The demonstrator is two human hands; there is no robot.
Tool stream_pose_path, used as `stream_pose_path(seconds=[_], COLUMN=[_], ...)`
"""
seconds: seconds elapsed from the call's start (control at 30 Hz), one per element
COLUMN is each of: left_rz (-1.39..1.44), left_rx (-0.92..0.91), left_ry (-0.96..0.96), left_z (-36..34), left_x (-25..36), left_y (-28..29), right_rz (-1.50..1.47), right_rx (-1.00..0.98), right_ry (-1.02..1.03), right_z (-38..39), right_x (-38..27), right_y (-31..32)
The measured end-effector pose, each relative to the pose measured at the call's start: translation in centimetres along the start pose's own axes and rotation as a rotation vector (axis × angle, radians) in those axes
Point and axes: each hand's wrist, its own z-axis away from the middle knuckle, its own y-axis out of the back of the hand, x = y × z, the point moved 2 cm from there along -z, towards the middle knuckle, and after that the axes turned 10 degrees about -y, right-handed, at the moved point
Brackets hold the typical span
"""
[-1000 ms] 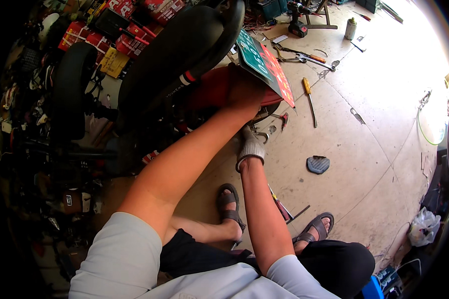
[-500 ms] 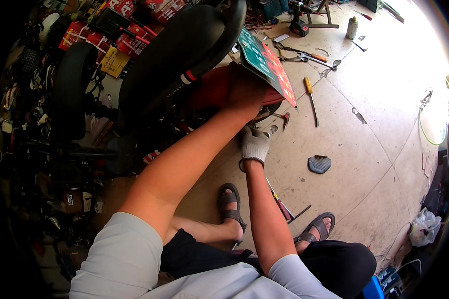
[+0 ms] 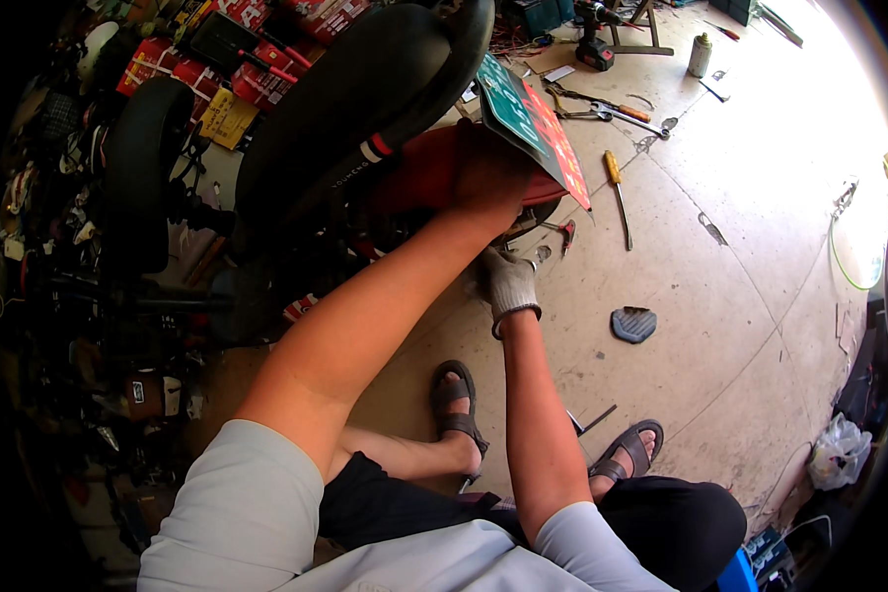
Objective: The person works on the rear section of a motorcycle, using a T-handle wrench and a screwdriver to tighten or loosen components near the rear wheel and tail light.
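My left hand [image 3: 491, 185] reaches in beneath the green and red plate [image 3: 515, 111] at the rear of a scooter, against its red body [image 3: 419, 183]. Shadow and the plate hide its fingers. My right hand [image 3: 510, 281], in a grey knit glove, is low beside the rear wheel [image 3: 535, 219], just below my left wrist. Its fingers look curled and partly smeared; what they hold is hidden. Above my left forearm is the scooter's black seat [image 3: 350, 94]. A small red-handled tool [image 3: 567, 235] lies on the floor to the right of the wheel.
Right of the scooter lie a yellow-handled screwdriver [image 3: 617, 197], pliers and wrenches [image 3: 612, 111], and a dark rubber pad [image 3: 632, 325]. A cordless drill [image 3: 593, 44] and a spray can [image 3: 700, 56] stand farther back. Red boxes [image 3: 266, 84] and heaped parts fill the left.
My right hand has shifted slightly right, its wrist turned a little, and its fingers are more blurred. The left arm stays nearly in place.
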Motion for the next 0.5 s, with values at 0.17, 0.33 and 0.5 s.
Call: stream_pose_path(seconds=[0.17,0.33,0.5], left_rz=[0.006,0.016,0.069], left_rx=[0.006,-0.065,-0.082], left_ry=[-0.028,0.025,0.02], left_z=[-0.9,0.1,-0.8], left_x=[0.6,-0.3,0.1], left_y=[0.4,-0.8,-0.4], right_rz=[-0.194,-0.361,0.13], right_rx=[-0.026,-0.164,0.186], right_ry=[-0.072,-0.153,0.066], right_z=[-1.3,-0.1,-2.1], right_x=[0.3,1.5,1.5], right_y=[0.6,-0.4,1.6])
